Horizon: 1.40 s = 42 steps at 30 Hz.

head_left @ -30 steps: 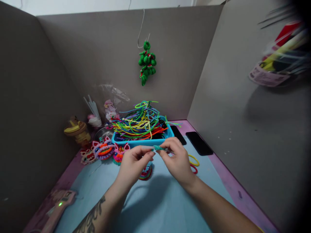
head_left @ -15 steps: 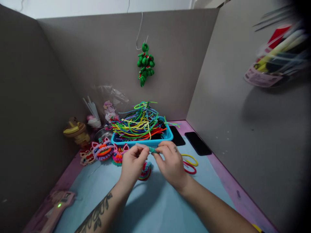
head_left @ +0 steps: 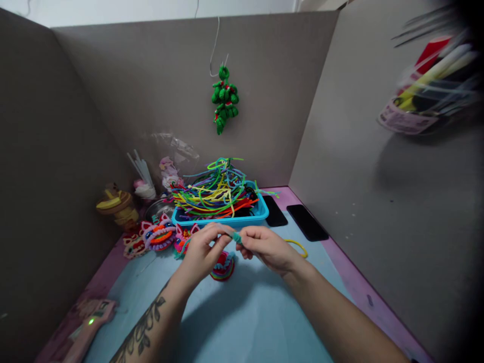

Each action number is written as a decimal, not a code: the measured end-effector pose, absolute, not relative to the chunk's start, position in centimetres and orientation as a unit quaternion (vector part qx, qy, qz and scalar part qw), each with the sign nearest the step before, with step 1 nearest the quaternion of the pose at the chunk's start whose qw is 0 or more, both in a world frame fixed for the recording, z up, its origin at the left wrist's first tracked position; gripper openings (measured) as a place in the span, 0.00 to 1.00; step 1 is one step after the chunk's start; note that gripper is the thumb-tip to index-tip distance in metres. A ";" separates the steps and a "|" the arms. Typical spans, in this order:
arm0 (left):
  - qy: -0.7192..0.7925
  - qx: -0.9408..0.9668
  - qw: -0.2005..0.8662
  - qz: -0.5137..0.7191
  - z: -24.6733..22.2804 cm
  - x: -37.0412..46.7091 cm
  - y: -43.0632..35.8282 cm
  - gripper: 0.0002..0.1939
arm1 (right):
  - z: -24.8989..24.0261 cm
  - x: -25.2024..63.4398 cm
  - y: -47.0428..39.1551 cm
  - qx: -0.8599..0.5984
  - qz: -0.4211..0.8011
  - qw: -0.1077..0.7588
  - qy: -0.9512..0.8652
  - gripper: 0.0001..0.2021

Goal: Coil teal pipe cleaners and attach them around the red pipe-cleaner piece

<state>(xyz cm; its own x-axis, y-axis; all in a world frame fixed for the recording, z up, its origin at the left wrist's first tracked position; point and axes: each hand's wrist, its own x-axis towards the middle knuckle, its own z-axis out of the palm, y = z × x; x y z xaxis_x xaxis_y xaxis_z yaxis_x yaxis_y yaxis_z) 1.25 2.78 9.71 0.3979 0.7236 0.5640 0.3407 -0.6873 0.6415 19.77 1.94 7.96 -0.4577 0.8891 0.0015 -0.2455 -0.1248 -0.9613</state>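
Note:
Over the blue mat [head_left: 257, 322], my two hands meet at a thin pale rod [head_left: 225, 229] with a teal pipe cleaner [head_left: 237, 237] coiled round its end. My left hand [head_left: 202, 252] pinches the rod between thumb and fingers. My right hand [head_left: 266, 247] is closed on the teal coil, with its fingers curled beneath. Below and between them lies a small rainbow-edged pipe cleaner piece [head_left: 223, 268], with a red middle and light blue trim. A yellow pipe cleaner [head_left: 299, 246] loops out from behind my right hand.
Behind my hands stands a blue tray [head_left: 227, 221] heaped with coloured pipe cleaners [head_left: 212, 194]. Fuzzy animal heads [head_left: 161, 236] sit at left, dark phones [head_left: 307, 223] at right. A pink tool with a green light [head_left: 91, 321] lies front left. Grey panels [head_left: 189, 65] enclose three sides.
My right hand has turned, its fingers now curling under the teal coil. A red loop beside it has gone out of sight behind the hand. My left hand has shifted slightly left.

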 end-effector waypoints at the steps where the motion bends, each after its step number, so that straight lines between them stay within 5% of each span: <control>1: 0.340 0.806 0.213 0.434 9.6 1.2 2.9 0.06 | 8.0 19.7 2.0 -0.315 0.691 0.427 -0.490 0.19; 10: 0.401 0.781 0.240 0.415 10.2 1.3 2.4 0.06 | 8.6 19.6 2.1 -0.345 0.675 0.492 -0.428 0.16; 28: 0.435 0.677 0.398 0.440 11.0 2.0 1.2 0.08 | 8.0 18.7 1.2 -0.448 0.408 0.553 -0.572 0.07; 42: 0.420 0.724 0.320 0.444 9.4 2.4 1.0 0.08 | 7.3 18.4 1.3 -0.487 0.239 0.569 -0.618 0.09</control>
<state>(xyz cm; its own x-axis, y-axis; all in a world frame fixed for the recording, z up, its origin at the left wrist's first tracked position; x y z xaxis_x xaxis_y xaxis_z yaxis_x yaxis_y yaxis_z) 2.42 0.98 9.43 0.2520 0.8922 0.3747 0.3240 -0.4427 0.8361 18.40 1.28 7.30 0.1214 0.8738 0.4708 0.3311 0.4115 -0.8492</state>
